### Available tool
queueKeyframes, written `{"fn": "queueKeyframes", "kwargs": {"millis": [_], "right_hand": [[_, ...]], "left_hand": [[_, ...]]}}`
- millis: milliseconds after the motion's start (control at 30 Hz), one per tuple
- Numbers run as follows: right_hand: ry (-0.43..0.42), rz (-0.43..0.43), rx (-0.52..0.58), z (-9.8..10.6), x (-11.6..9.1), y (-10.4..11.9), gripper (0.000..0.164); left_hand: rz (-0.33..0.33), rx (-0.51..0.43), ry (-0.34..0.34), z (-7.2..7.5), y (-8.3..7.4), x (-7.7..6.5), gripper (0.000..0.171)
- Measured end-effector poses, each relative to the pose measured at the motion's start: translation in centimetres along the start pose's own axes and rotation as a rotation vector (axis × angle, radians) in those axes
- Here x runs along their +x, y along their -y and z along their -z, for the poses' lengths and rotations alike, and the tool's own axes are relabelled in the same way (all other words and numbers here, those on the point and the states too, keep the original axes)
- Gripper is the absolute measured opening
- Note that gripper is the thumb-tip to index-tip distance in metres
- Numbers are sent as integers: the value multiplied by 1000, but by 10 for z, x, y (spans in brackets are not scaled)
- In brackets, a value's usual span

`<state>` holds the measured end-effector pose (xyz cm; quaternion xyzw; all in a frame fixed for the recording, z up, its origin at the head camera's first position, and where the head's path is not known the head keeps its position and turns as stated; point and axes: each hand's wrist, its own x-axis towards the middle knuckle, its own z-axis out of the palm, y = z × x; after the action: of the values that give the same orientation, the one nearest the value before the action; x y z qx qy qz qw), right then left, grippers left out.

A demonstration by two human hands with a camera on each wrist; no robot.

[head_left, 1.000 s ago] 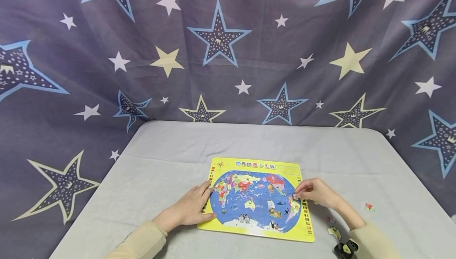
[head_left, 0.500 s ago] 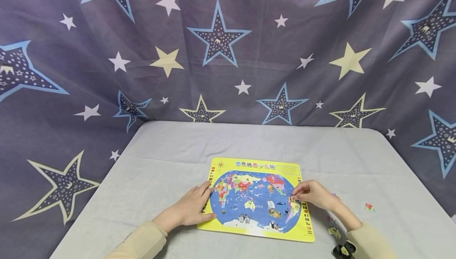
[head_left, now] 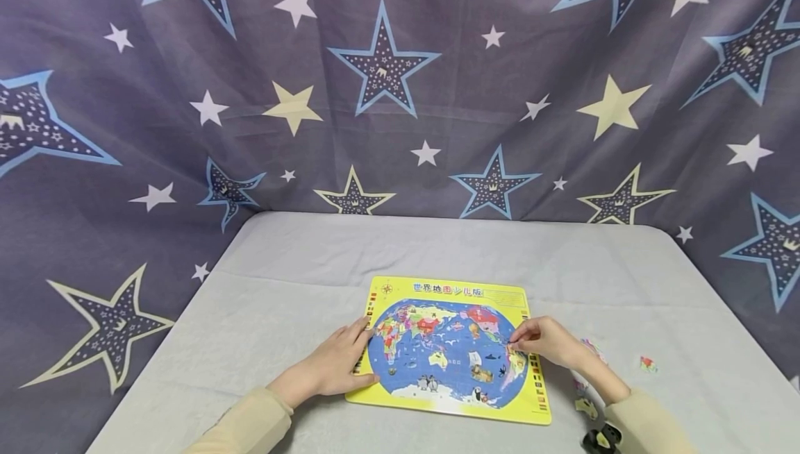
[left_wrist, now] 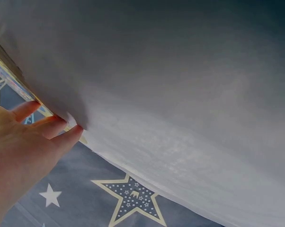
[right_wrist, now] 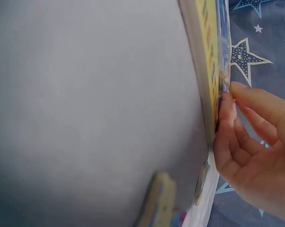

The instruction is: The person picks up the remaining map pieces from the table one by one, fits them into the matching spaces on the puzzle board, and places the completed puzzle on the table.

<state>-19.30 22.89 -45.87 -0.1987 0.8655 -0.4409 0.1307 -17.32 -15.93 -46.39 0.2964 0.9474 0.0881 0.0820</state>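
At the near side, a small black object [head_left: 602, 438] is beside the right beige sleeve [head_left: 646, 423]; what it is, I cannot tell. Just beyond it, on the right, lies a pale yellowish puzzle piece [head_left: 586, 409], and a pinkish piece [head_left: 580, 387] is partly hidden by the forearm. Another pink piece [head_left: 592, 348] lies farther, on the other side of this forearm. A red and green piece [head_left: 648, 364] lies apart from them, more to the right.

The world-map puzzle board [head_left: 525, 409] lies flat on the pale grey cloth [head_left: 300, 266], near the middle. It has a yellow border and a blue oval map [head_left: 462, 379]. The left hand [head_left: 337, 364] rests at its left edge with the fingers spread wide, and the thumb lies on the near left part. The right hand [head_left: 550, 339] is above the right edge, in a narrow pinch; thumb and finger hold a small thin piece [right_wrist: 224, 79], whose picture is too hidden to read.

At the far end of the cloth, a dark curtain [head_left: 400, 131] with stars hangs.
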Motion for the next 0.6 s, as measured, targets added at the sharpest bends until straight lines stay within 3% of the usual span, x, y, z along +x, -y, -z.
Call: {"fn": "queueKeyframes", "kwargs": {"millis": [600], "right_hand": [[-25,38,-105,-5,1,5,8]], "left_hand": [[-3,1,-4,-2,1,2,81]]}}
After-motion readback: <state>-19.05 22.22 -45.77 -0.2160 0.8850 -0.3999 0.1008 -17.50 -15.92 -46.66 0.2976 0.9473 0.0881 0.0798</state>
